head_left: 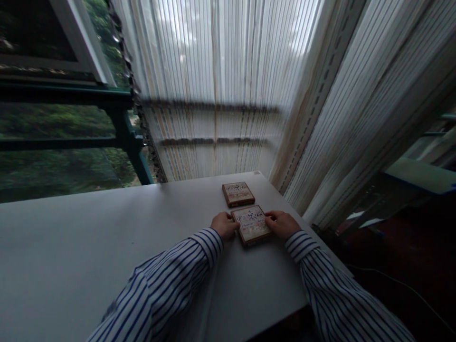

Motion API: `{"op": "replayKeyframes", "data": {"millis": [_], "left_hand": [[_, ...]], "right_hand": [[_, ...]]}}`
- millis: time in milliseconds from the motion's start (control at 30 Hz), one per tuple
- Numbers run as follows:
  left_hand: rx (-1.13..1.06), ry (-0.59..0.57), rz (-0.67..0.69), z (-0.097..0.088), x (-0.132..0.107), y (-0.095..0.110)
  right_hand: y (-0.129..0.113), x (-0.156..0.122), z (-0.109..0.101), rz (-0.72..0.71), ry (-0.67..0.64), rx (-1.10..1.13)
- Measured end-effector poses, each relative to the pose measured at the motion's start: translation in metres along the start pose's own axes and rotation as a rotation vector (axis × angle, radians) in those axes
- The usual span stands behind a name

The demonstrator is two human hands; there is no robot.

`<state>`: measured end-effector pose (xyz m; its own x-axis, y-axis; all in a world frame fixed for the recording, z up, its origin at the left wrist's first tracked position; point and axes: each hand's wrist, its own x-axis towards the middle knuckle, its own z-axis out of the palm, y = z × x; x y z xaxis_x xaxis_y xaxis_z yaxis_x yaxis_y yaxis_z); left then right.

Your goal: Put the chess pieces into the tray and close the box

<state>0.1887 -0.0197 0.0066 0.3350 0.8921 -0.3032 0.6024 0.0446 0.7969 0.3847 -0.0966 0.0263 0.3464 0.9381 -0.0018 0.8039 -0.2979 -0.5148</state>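
Observation:
A flat, square box with a printed pale top and brown sides is gripped from both sides, low over or on the white table. My left hand pinches its left edge, with the thumb along the side. At the right edge, my right hand holds it with thumb and fingers closed. Just beyond lies a second box of similar look, flat on the table near its far right corner. The undersides of both boxes are hidden.
The white table stretches to the left, and its right edge runs close by my right arm. Sheer striped curtains hang behind it. A green railing stands at the left. A thin cable trails over the dark floor at right.

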Motion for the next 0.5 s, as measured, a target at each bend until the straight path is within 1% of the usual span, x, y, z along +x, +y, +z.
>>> {"op": "replayKeyframes", "data": {"millis": [100, 133, 167, 233, 300, 367, 433, 500], "left_hand": [[0.094, 0.075, 0.097, -0.004, -0.009, 0.005], [0.215, 0.133, 0.193, -0.005, -0.013, 0.007], [0.306, 0.168, 0.279, -0.006, -0.017, 0.009], [0.421, 0.189, 0.445, -0.007, -0.026, 0.011], [0.513, 0.142, 0.553, -0.007, -0.032, 0.012], [0.58, 0.057, 0.604, -0.005, -0.034, 0.011], [0.624, -0.019, 0.618, -0.002, -0.034, 0.008], [0.654, -0.063, 0.613, 0.002, -0.032, 0.005]], "right_hand": [[-0.005, -0.005, 0.003, -0.029, 0.033, -0.086], [-0.006, -0.007, 0.005, -0.063, 0.049, -0.108], [-0.007, -0.008, 0.007, -0.109, 0.071, -0.129], [-0.007, -0.009, 0.013, -0.305, 0.136, -0.208], [-0.008, -0.01, 0.019, -0.443, 0.164, -0.249], [-0.007, -0.009, 0.024, -0.509, 0.147, -0.264], [-0.006, -0.008, 0.029, -0.511, 0.103, -0.278], [-0.004, -0.008, 0.032, -0.476, 0.05, -0.293]]}}
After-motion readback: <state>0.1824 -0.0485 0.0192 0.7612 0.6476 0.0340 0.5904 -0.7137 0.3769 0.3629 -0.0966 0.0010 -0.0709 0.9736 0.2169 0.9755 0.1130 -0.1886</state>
